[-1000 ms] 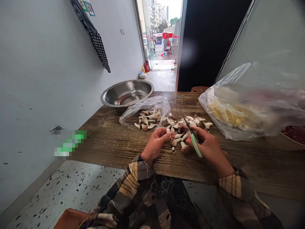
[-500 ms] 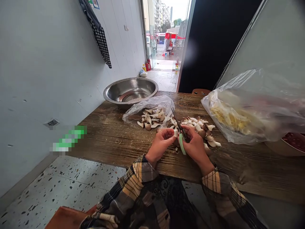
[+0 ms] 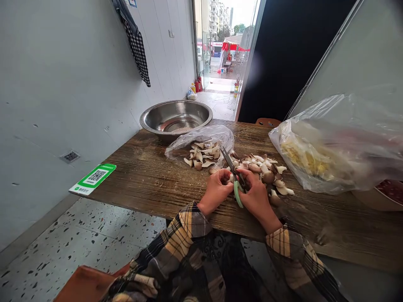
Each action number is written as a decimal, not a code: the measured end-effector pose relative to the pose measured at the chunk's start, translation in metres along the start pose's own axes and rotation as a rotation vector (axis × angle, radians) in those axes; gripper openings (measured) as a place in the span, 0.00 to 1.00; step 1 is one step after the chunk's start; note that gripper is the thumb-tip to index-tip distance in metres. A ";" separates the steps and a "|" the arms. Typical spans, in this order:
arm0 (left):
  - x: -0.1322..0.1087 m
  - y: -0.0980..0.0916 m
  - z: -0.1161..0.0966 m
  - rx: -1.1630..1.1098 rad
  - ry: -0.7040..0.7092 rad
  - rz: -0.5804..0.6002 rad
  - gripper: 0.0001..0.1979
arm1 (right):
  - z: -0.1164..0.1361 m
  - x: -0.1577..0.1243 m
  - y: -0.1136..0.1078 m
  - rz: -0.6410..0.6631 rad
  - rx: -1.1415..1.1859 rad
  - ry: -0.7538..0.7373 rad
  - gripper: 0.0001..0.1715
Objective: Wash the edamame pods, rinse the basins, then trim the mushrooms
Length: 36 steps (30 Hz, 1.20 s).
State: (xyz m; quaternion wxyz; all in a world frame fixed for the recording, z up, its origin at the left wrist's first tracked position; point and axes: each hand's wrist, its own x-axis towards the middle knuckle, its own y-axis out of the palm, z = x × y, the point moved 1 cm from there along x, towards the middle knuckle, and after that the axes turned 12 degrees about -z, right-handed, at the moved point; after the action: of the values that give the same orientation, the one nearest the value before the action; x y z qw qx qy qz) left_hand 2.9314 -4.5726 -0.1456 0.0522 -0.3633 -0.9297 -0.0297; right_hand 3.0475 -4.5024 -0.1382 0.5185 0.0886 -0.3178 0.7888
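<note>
My right hand point(image 3: 254, 193) grips a pair of scissors point(image 3: 238, 193) by its pale green handles, the dark blades pointing away and to the left. Pinched in my left hand point(image 3: 217, 188) is a small mushroom point(image 3: 231, 178), mostly covered by the fingers and close beside the blades. Just beyond both hands lies a loose pile of brown-capped mushrooms point(image 3: 267, 176) with pale stems. More mushroom pieces point(image 3: 201, 156) rest on a clear plastic bag point(image 3: 176, 147) to the left of that pile.
A wide steel basin point(image 3: 145, 121) stands at the table's far left. On the right are a clear bag with yellow contents point(image 3: 304, 159) and a bowl of dark red food point(image 3: 373, 199). A green QR-code card point(image 3: 96, 176) lies at the left edge of the wooden table point(image 3: 138, 184).
The scissors have tilted further left, with their blades lower. The mushroom in my left hand is more covered by my fingers. The whole view has shifted slightly.
</note>
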 end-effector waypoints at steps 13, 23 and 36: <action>-0.005 -0.001 -0.002 -0.168 -0.103 -0.001 0.09 | -0.016 0.001 -0.003 0.024 0.198 0.135 0.28; -0.006 -0.001 0.000 -0.076 -0.022 0.044 0.10 | -0.020 -0.001 -0.002 -0.029 0.139 0.149 0.26; -0.006 -0.003 -0.001 -0.336 -0.223 0.087 0.12 | -0.018 0.005 -0.004 -0.021 0.455 0.398 0.30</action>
State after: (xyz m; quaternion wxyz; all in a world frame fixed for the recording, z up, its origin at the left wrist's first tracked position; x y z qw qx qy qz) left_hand 2.9341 -4.5789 -0.1450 -0.1110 -0.4079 -0.8951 -0.1417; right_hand 3.0526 -4.4868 -0.1482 0.5455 0.0493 -0.0241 0.8363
